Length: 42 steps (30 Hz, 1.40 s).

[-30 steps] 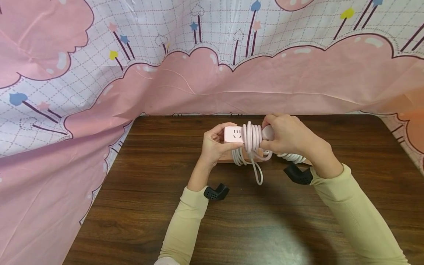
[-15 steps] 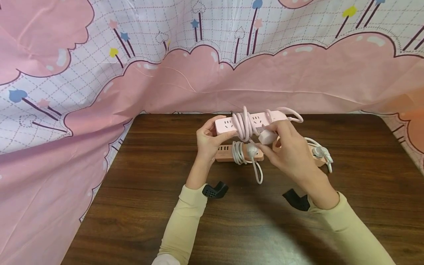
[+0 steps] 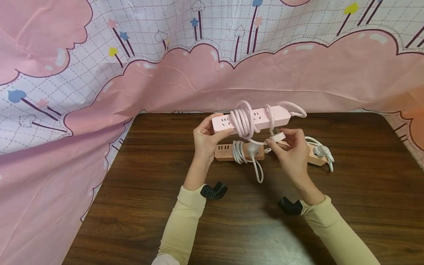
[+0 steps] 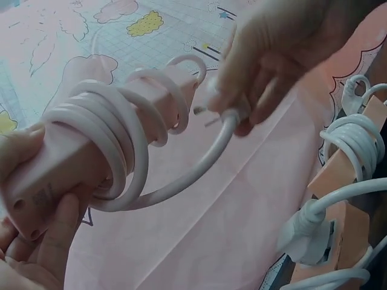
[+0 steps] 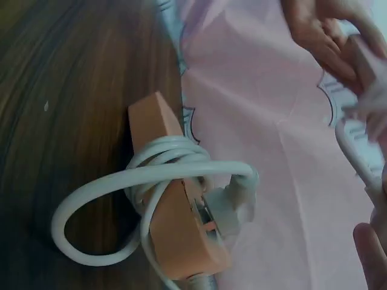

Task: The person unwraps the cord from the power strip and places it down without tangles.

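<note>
A pink power strip [image 3: 281, 115] is held up above the table, its pink cord [image 3: 243, 119] wound round the middle in several turns. My left hand [image 3: 206, 138] grips the strip's left end, thumb on the near side. My right hand [image 3: 293, 151] pinches the strip's plug [image 3: 277, 137] just below the strip's right half. In the left wrist view, the metal prongs [image 4: 208, 115] of that plug stick out toward the strip, apart from it. A single loop of cord circles the strip near its right end, and another arcs out beyond that end.
An orange power strip [image 3: 225, 152] with a white cord and its plug on its face lies on the dark wooden table [image 3: 149, 176] below. Behind my right hand lies a second orange strip [image 3: 316, 159], also wrapped in white cord. A patterned pink curtain [image 3: 281, 81] hangs behind the table.
The pink strip has turned from nearly end-on to lengthwise, showing its right half. My right hand has moved down and drawn the plug away from the wound cord, below the strip.
</note>
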{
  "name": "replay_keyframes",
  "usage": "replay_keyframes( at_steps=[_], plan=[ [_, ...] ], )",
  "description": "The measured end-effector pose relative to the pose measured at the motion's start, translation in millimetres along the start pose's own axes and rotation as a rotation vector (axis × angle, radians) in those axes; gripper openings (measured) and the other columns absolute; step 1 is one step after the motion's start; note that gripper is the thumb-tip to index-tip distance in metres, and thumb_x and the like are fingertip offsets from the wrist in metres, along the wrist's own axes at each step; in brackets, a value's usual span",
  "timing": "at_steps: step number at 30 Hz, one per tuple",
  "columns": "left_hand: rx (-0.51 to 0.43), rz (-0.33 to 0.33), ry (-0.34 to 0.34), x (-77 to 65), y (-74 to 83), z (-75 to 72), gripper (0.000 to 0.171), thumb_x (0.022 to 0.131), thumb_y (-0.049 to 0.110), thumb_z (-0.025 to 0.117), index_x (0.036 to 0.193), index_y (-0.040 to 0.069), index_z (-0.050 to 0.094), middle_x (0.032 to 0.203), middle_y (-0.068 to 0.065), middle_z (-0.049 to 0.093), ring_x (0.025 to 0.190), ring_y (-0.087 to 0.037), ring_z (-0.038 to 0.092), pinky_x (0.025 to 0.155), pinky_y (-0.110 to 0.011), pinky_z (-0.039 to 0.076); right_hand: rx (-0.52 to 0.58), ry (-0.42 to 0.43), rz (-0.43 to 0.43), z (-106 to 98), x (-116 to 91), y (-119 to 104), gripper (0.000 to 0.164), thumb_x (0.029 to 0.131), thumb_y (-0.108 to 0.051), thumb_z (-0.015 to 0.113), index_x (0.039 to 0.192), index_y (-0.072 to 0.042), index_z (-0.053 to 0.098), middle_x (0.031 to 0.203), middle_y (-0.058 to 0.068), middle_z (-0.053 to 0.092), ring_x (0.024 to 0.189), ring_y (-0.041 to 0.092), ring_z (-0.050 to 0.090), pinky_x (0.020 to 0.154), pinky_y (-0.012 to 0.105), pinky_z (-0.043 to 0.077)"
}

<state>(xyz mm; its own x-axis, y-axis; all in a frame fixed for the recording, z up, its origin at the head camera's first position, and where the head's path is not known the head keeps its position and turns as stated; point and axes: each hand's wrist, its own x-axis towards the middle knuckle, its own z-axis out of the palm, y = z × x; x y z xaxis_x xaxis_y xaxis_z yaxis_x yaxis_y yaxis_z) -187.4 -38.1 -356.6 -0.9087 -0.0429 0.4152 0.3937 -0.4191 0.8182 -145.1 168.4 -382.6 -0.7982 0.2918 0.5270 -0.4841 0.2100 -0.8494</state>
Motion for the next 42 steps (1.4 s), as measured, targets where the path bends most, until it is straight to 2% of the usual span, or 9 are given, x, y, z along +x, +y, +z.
replay_keyframes(
  at_steps=[3, 6, 10, 14, 17, 20, 24, 33, 42],
  plan=[
    [-0.049, -0.008, -0.025, -2.0, 2.0, -0.3, 0.042, 0.064, -0.026, 0.064, 0.103, -0.013, 0.059, 0.090, 0.002, 0.067, 0.079, -0.013, 0.059, 0.066, -0.021, 0.051, 0.119, -0.033, 0.104, -4, 16, 9, 0.036, 0.071, 0.022, 0.067, 0.097, 0.001, 0.053, 0.096, 0.003, 0.060, 0.084, 0.006, 0.062, 0.067, 0.015, 0.051],
    [-0.070, -0.012, -0.062, -4.2, 4.0, -0.8, 0.041, 0.065, -0.026, 0.063, 0.104, -0.014, 0.058, 0.090, 0.001, 0.067, 0.081, -0.013, 0.060, 0.068, -0.022, 0.052, 0.249, -0.070, 0.120, -11, 37, 17, 0.044, 0.070, 0.026, 0.061, 0.098, -0.008, 0.061, 0.094, -0.001, 0.062, 0.084, 0.008, 0.060, 0.069, 0.015, 0.050],
    [-0.079, -0.017, -0.117, -5.6, 6.7, -1.3, 0.042, 0.065, -0.026, 0.061, 0.100, -0.002, 0.066, 0.090, 0.001, 0.067, 0.082, -0.013, 0.060, 0.069, -0.023, 0.052, 0.445, -0.122, 0.122, -26, 65, 14, 0.046, 0.072, 0.030, 0.051, 0.100, -0.004, 0.065, 0.095, 0.003, 0.065, 0.086, 0.012, 0.060, 0.069, 0.017, 0.050],
    [-0.088, -0.026, -0.144, -5.1, 8.5, -1.5, 0.058, 0.065, -0.025, 0.061, 0.097, 0.022, 0.069, 0.090, 0.002, 0.067, 0.082, -0.012, 0.060, 0.069, -0.023, 0.052, 0.586, -0.184, 0.092, -40, 91, -1, 0.040, 0.072, 0.031, 0.055, 0.101, 0.003, 0.060, 0.098, 0.011, 0.064, 0.089, 0.018, 0.063, 0.073, 0.021, 0.052],
    [-0.093, -0.024, -0.164, -4.7, 8.4, -1.6, 0.046, 0.064, -0.026, 0.060, 0.097, 0.005, 0.069, 0.090, 0.002, 0.067, 0.082, -0.013, 0.060, 0.070, -0.023, 0.052, 0.626, -0.220, 0.050, -46, 106, -15, 0.042, 0.069, 0.033, 0.057, 0.103, 0.008, 0.056, 0.104, 0.016, 0.062, 0.095, 0.023, 0.062, 0.076, 0.025, 0.053],
    [-0.083, -0.025, -0.183, -4.5, 7.1, -1.9, 0.041, 0.064, -0.028, 0.060, 0.104, -0.016, 0.056, 0.091, 0.002, 0.068, 0.081, -0.012, 0.060, 0.070, -0.023, 0.051, 0.554, -0.216, -0.031, -51, 115, -31, 0.045, 0.068, 0.036, 0.053, 0.104, 0.010, 0.054, 0.104, 0.017, 0.062, 0.095, 0.025, 0.062, 0.078, 0.027, 0.053],
    [-0.054, -0.026, -0.193, -4.3, 5.4, -2.1, 0.048, 0.064, -0.028, 0.061, 0.109, -0.023, 0.045, 0.090, 0.004, 0.068, 0.079, -0.011, 0.060, 0.068, -0.023, 0.051, 0.471, -0.194, -0.172, -54, 114, -55, 0.045, 0.065, 0.034, 0.057, 0.105, 0.014, 0.052, 0.102, 0.021, 0.064, 0.093, 0.027, 0.062, 0.078, 0.028, 0.053],
    [-0.037, -0.012, -0.156, -3.3, 1.1, -3.2, 0.047, 0.065, -0.027, 0.062, 0.109, -0.022, 0.046, 0.091, 0.004, 0.068, 0.080, -0.012, 0.061, 0.068, -0.023, 0.052, 0.510, -0.237, -0.372, -53, 83, -98, 0.044, 0.062, 0.016, 0.079, 0.090, 0.020, 0.046, 0.097, 0.025, 0.065, 0.091, 0.029, 0.064, 0.076, 0.026, 0.053],
    [-0.058, 0.023, -0.097, -1.0, -1.3, -4.3, 0.047, 0.065, -0.027, 0.062, 0.108, -0.022, 0.046, 0.089, 0.002, 0.068, 0.078, -0.012, 0.061, 0.065, -0.022, 0.051, 0.583, -0.366, -0.434, -59, 46, -92, 0.042, 0.066, 0.011, 0.078, 0.093, 0.020, 0.047, 0.099, 0.029, 0.063, 0.093, 0.031, 0.062, 0.075, 0.025, 0.053]
  ],
)
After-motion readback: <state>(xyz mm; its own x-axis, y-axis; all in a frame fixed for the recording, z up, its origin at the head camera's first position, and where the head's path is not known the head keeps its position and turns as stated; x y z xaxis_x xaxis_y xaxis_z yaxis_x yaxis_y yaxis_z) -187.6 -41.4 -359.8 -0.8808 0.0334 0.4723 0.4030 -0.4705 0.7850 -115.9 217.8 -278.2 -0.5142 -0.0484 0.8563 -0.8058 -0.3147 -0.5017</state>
